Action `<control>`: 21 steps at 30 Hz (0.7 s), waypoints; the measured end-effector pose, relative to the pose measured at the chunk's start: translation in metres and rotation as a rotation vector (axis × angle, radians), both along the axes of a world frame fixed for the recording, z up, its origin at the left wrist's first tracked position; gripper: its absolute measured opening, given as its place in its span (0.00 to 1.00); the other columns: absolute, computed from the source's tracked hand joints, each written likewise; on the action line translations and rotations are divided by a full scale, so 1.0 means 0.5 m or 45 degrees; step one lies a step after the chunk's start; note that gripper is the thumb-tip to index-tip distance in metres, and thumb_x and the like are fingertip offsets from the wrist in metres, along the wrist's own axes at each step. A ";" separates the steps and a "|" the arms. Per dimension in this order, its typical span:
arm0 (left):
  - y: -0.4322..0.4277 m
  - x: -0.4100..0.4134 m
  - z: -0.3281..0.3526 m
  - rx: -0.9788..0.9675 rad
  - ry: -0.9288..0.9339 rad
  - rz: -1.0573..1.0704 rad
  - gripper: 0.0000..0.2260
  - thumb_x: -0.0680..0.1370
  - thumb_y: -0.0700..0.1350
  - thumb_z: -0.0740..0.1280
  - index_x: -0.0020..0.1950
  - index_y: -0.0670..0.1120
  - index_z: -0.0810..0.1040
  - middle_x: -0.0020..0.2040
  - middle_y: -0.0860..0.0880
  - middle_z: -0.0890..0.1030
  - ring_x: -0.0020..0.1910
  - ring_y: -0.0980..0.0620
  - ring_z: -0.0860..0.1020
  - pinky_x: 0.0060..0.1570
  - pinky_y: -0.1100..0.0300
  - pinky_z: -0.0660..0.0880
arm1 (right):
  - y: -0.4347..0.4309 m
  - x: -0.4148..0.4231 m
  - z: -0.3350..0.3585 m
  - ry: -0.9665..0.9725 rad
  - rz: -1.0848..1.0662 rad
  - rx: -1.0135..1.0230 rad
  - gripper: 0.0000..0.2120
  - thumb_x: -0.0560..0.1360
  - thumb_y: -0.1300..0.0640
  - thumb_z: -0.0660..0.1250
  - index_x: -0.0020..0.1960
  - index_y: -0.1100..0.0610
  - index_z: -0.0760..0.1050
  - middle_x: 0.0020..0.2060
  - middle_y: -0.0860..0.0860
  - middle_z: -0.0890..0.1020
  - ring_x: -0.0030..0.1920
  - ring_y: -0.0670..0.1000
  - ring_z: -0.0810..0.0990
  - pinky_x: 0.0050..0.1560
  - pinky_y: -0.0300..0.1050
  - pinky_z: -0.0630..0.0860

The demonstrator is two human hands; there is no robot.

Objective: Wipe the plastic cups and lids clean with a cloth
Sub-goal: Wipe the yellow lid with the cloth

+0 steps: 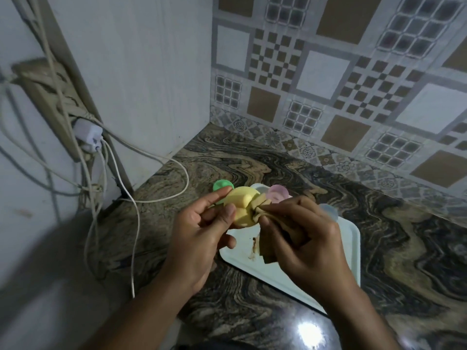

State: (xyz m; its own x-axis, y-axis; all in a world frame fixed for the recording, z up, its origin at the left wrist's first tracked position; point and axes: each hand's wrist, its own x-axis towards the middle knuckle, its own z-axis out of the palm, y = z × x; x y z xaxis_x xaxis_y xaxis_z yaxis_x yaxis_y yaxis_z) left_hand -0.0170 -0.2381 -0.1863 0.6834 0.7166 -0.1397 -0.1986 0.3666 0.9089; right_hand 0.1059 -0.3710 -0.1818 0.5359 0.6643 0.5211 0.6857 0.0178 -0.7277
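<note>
Over the far-left end of the tray (328, 261), which lies on the surface (404, 248), the left hand (202, 228) holds a lid (240, 198) with the right hand (303, 236) pressing the cloth (260, 205) against its right edge, while one cup (278, 193) stands on the tray just behind the cloth and a second cup (328, 210) behind the right hand.

Open counter (394, 251) R of tray (350, 238); cables (136, 223) + wall (141, 72) on L; cups (277, 193) at far end.

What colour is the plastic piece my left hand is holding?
Yellow; the piece shows in the head view.
</note>
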 end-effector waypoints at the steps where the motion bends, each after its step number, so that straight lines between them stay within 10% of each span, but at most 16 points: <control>1: 0.001 0.001 -0.002 -0.014 -0.011 -0.031 0.17 0.71 0.41 0.70 0.61 0.46 0.81 0.44 0.47 0.86 0.33 0.58 0.79 0.25 0.63 0.71 | 0.002 0.002 -0.004 -0.022 -0.027 -0.009 0.06 0.76 0.63 0.76 0.52 0.58 0.86 0.43 0.52 0.82 0.44 0.47 0.83 0.43 0.36 0.77; 13: -0.004 0.028 -0.005 -0.068 0.098 -0.167 0.16 0.73 0.46 0.69 0.60 0.49 0.82 0.52 0.47 0.86 0.43 0.56 0.85 0.28 0.64 0.75 | -0.005 0.017 -0.031 0.397 -0.136 0.051 0.05 0.77 0.53 0.74 0.52 0.48 0.86 0.45 0.48 0.84 0.45 0.57 0.86 0.42 0.62 0.83; 21: -0.037 0.035 -0.007 0.032 0.067 -0.181 0.26 0.69 0.41 0.70 0.68 0.46 0.76 0.51 0.51 0.87 0.47 0.53 0.86 0.35 0.64 0.79 | -0.034 0.012 -0.022 0.196 -0.138 0.034 0.04 0.76 0.57 0.75 0.51 0.54 0.86 0.43 0.47 0.81 0.39 0.52 0.84 0.38 0.53 0.80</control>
State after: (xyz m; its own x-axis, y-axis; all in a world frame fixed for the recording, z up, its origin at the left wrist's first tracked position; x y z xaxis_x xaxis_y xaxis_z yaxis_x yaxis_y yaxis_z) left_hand 0.0004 -0.2568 -0.1900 0.7702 0.6170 -0.1614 -0.0982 0.3649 0.9259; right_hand 0.1117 -0.3880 -0.1927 0.6784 0.5854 0.4440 0.5651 -0.0294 -0.8245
